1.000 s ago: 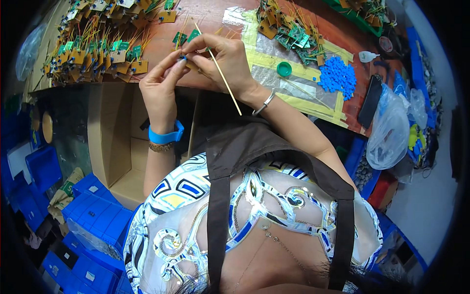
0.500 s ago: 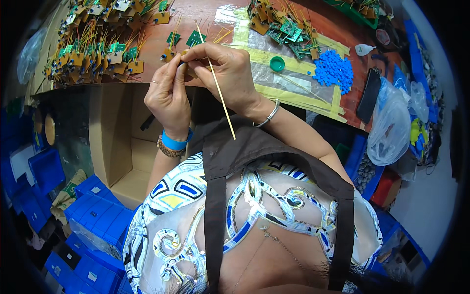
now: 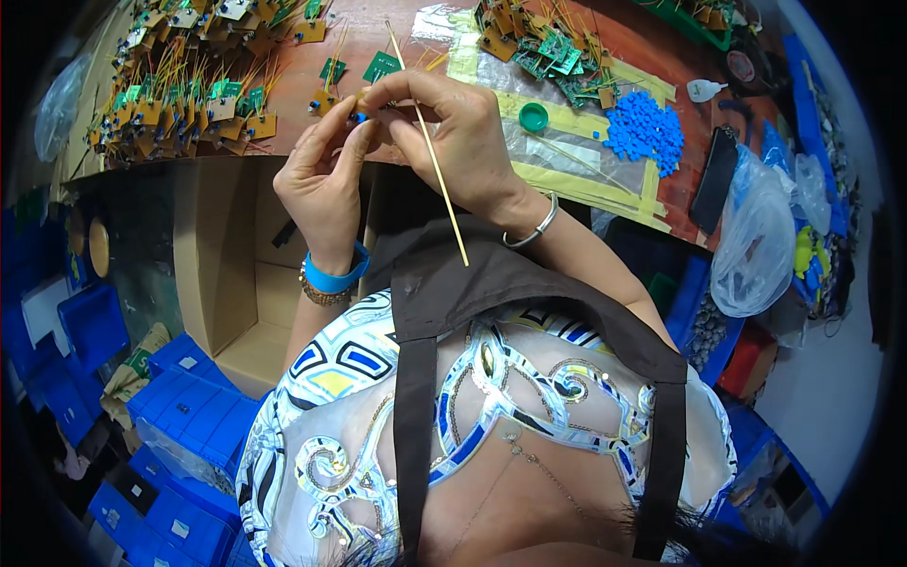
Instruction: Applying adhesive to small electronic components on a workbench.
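**Small blue piece (image 3: 359,118) pinched beside the bench's (image 3: 368,24) front edge**

From the left, the first hazard is a drop: if the left hand (image 3: 326,189) loosens, the blue piece could slip past the front edge and into the open cardboard box (image 3: 217,265) below. Next, the thin stick (image 3: 439,177) slants across the right hand (image 3: 468,137), its upper end close to a loose green board (image 3: 381,66); a turn of the wrist could knock that board or snag wires. Towards the bench's right edge, a careless forearm might sweep the green cap (image 3: 533,117) or scatter the heap of blue pieces (image 3: 644,132).

As for grip, the left thumb and fingers are nearly closed, tips pinching around the blue piece. Whether it is joined to anything is hidden. The right fingers curl inward, index and thumb tips meeting the left fingertips, with little gap visible; I cannot tell exactly what they press on. The same hand carries the stick among its fingers, lower end hanging free over the apron (image 3: 453,283).
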